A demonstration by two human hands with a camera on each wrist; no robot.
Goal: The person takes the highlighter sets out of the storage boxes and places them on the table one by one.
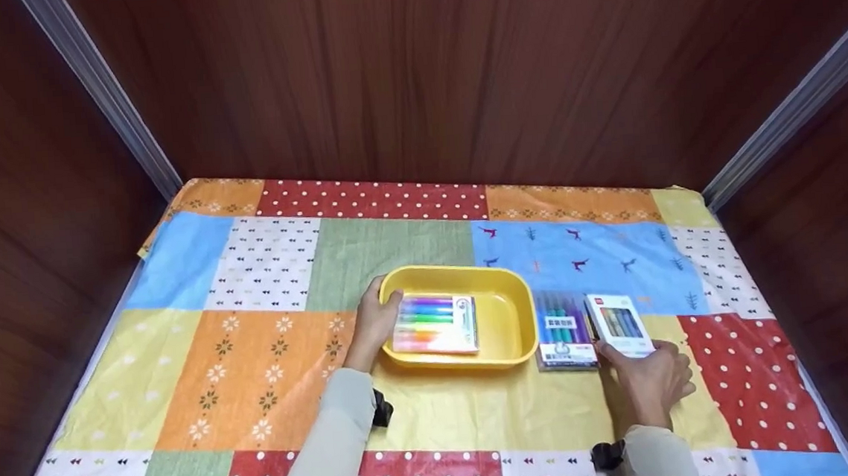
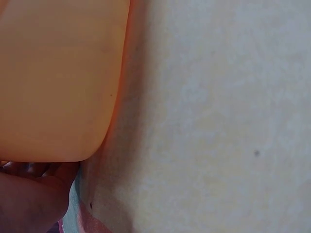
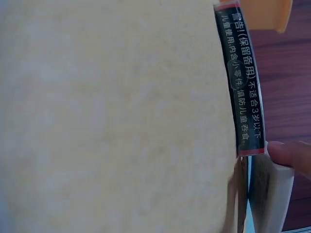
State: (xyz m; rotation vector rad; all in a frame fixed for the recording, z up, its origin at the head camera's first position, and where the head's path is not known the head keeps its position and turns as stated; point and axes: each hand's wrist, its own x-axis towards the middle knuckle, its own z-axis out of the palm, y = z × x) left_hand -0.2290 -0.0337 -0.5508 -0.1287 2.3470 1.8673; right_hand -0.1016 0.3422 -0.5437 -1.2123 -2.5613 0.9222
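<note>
Right hand [image 1: 650, 379], lower right of the head frame: gripping a white box [image 1: 620, 321] by its lower end, box right of centre. Left hand [image 1: 375, 320], centre: grasping the left end of a yellow tray [image 1: 504, 314], thumb over the rim. One colourful pen pack [image 1: 434, 325]: inside the tray, left half. One clear pen pack [image 1: 565, 333]: between tray and white box. Patchwork cloth [image 1: 240, 385]: beneath all, lower frame.

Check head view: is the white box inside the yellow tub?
No, the right hand holds the white box outside the yellow tub, with the clear pen pack lying between box and tub.
</note>
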